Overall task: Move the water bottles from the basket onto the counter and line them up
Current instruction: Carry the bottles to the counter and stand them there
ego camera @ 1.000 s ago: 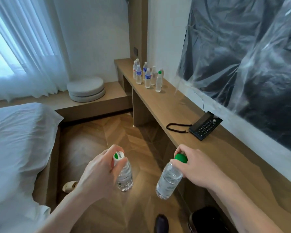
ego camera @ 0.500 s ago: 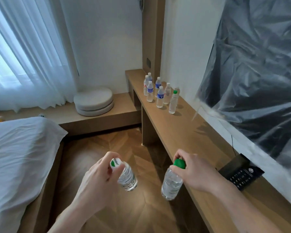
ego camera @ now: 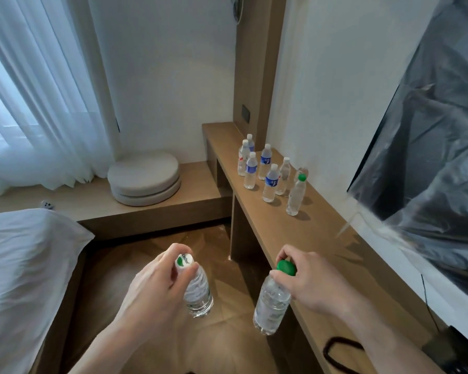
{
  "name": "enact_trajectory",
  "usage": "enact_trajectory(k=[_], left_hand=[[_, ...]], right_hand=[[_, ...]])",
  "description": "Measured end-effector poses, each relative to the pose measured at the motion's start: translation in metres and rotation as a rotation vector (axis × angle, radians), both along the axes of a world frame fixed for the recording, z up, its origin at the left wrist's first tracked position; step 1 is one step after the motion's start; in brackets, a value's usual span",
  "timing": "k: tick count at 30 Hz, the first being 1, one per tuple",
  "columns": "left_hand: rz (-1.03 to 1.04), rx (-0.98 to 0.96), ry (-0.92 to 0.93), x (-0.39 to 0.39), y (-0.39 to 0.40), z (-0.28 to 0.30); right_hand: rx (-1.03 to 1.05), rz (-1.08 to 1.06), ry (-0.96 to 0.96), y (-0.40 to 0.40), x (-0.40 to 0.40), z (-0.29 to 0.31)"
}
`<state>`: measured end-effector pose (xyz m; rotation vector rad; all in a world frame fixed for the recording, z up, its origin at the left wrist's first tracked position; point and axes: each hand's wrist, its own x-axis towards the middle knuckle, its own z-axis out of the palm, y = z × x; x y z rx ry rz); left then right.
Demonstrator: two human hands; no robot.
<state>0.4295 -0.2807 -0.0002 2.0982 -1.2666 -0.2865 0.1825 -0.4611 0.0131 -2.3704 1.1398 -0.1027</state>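
Two small clear plastic water bottles hang by their necks over the wooden floor, one in each of the hands. The left hand (ego camera: 157, 287) pinches the clear bottle with the white-and-green printed cap (ego camera: 196, 288) just under that cap, and the right hand (ego camera: 311, 279) curls its fingers round the neck of the clear bottle with the plain green cap (ego camera: 272, 300) the same way. A grip up at the neck leaves each base free, which I'd judge suits setting them down upright. Neither bottle touches the long light-wood desk (ego camera: 276, 228) yet; the right one hangs just beside its front edge. Farther along the desk, near the wall, stands a cluster of upright clear bottles (ego camera: 270, 174), several with blue labels and white caps, one with a green cap at the near end, so the new pair probably belongs next to that one. The basket is not in view. At the near end of the desk lies a black coiled cord (ego camera: 338, 354); left of the floor are a white bed (ego camera: 25, 265) and round grey cushions (ego camera: 145, 178) on a low ledge.
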Motion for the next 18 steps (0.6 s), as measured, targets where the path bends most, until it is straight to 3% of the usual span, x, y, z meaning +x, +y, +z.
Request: enact_trajectory(k=[5, 12, 18], left_hand=[[-0.071, -0.001, 0.026, 0.078, -0.058, 0.012], [-0.132, -0.008, -0.005, 0.165, -0.141, 0.032], [-0.158, -0.065, -0.015, 0.218, -0.216, 0.045]], right_hand=[[-0.022, -0.075, -0.005, -0.044, 0.067, 0.01], [0.006, -0.224, -0.172, -0.109, 0.139, 0.034], [-0.123, -0.278, -0.249, -0.182, 0.188, 0.053]])
